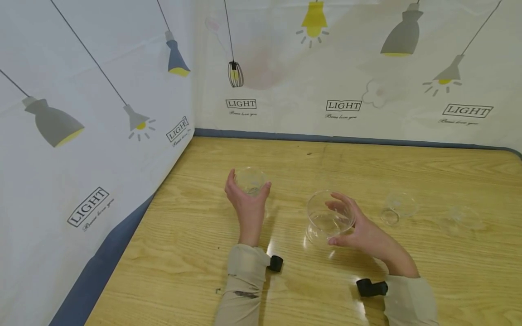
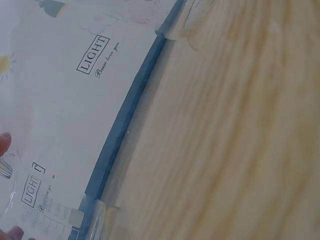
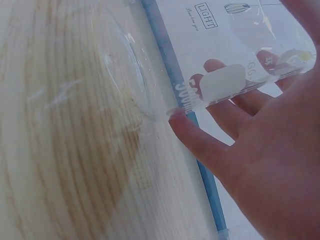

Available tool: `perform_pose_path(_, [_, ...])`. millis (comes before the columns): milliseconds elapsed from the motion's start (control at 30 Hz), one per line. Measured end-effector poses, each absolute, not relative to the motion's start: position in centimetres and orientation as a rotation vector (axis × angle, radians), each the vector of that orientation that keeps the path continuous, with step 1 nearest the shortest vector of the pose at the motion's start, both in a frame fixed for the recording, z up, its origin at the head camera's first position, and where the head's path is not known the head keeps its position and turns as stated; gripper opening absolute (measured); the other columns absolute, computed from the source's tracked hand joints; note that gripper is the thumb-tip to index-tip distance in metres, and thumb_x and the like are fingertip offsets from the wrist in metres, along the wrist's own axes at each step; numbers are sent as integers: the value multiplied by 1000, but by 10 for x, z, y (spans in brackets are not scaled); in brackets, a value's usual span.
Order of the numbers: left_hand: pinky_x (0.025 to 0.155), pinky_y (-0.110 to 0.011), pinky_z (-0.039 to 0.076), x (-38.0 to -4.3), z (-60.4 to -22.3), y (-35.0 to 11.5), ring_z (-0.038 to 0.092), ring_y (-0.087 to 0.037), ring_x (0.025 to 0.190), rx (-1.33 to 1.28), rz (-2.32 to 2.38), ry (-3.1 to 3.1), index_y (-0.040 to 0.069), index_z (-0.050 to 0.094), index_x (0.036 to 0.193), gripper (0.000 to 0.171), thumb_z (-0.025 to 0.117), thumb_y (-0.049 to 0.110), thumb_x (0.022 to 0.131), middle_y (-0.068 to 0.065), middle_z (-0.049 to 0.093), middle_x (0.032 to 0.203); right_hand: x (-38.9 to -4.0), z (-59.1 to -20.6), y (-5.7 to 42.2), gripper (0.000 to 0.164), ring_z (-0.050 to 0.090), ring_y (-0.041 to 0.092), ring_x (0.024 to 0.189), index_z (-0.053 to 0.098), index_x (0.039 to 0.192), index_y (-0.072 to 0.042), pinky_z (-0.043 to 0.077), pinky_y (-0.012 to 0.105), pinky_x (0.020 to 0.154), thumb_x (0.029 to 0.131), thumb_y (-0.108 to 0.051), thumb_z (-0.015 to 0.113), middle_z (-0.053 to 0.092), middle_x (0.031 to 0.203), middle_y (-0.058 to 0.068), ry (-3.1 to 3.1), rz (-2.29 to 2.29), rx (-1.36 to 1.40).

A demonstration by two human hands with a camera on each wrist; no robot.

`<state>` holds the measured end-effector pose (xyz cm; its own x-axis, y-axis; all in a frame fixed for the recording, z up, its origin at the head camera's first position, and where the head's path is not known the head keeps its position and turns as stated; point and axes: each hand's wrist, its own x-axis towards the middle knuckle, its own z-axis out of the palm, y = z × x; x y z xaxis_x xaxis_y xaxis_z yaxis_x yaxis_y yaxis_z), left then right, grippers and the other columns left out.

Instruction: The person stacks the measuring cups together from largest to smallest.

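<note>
My left hand (image 1: 248, 201) grips a small clear glass beaker (image 1: 250, 182) from the near side, thumb and fingers on opposite sides. Part of this beaker (image 2: 55, 217), with white graduation marks, shows at the bottom left of the left wrist view. Closer in and to the right, my right hand (image 1: 359, 228) holds a larger clear beaker (image 1: 322, 222) round its right side, fingers at the far side and thumb at the near side. In the right wrist view this beaker (image 3: 225, 82) bears a white patch and 500 ml print.
Two more pieces of clear glassware, a nearer one (image 1: 401, 206) and a farther one (image 1: 465, 218), are to the right of my right hand on the wooden table (image 1: 183, 253). White lamp-print sheets (image 1: 285, 90) with a blue lower edge border the table at the back and left.
</note>
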<state>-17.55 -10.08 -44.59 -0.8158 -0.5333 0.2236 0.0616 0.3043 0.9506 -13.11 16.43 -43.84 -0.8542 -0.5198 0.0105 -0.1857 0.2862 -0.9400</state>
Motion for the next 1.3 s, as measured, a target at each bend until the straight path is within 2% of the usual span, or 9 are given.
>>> perform_pose_path(200, [97, -43, 30, -176, -448, -103, 29, -16, 123, 422, -1692, -2034, 32, 17, 137, 95, 77, 44, 64, -5, 28, 133, -131, -438, 164, 98, 19, 35, 129, 8, 142, -24, 20, 68, 87, 72, -17, 75, 26, 141, 9, 2247, -1592, -661])
perform_pose_path(433, [96, -47, 29, -178, -450, -107, 26, -18, 125, 362, -1769, -2026, 24, 14, 140, 96, 76, 37, 68, -5, 28, 135, -132, -437, 164, 96, 19, 35, 129, 10, 141, -34, 19, 68, 87, 72, -16, 75, 27, 141, 8, 2255, -1596, -656])
perform_pose_path(600, [96, -46, 29, -179, -451, -108, 27, -18, 124, 345, -1844, -2005, 26, 16, 138, 91, 77, 31, 69, -1, 30, 134, -131, -436, 164, 96, 20, 32, 130, 11, 140, -36, 21, 67, 88, 72, -17, 75, 27, 141, 5, 2264, -1595, -636])
perform_pose_path(867, [94, -44, 34, -179, -458, -113, 29, -27, 125, 262, -1968, -1951, 23, 24, 130, 85, 78, 38, 65, 4, 34, 131, -129, -436, 164, 96, 20, 30, 130, 11, 139, -38, 22, 66, 89, 71, -18, 76, 26, 141, 3, 2256, -1600, -597])
perform_pose_path(1067, [97, -41, 30, -178, -462, -115, 29, -19, 126, 189, -2022, -1958, 27, 27, 131, 81, 77, 35, 68, 6, 35, 132, -130, -437, 164, 96, 19, 32, 130, 10, 140, -37, 21, 67, 88, 72, -19, 75, 26, 141, 5, 2252, -1593, -614])
perform_pose_path(1300, [102, -42, 23, -176, -460, -122, 28, -13, 126, -35, -2113, -2023, 20, 25, 136, 79, 73, 26, 74, 4, 36, 135, -131, -437, 165, 95, 19, 34, 130, 9, 140, -36, 22, 67, 88, 73, -19, 74, 26, 141, 8, 2258, -1575, -646])
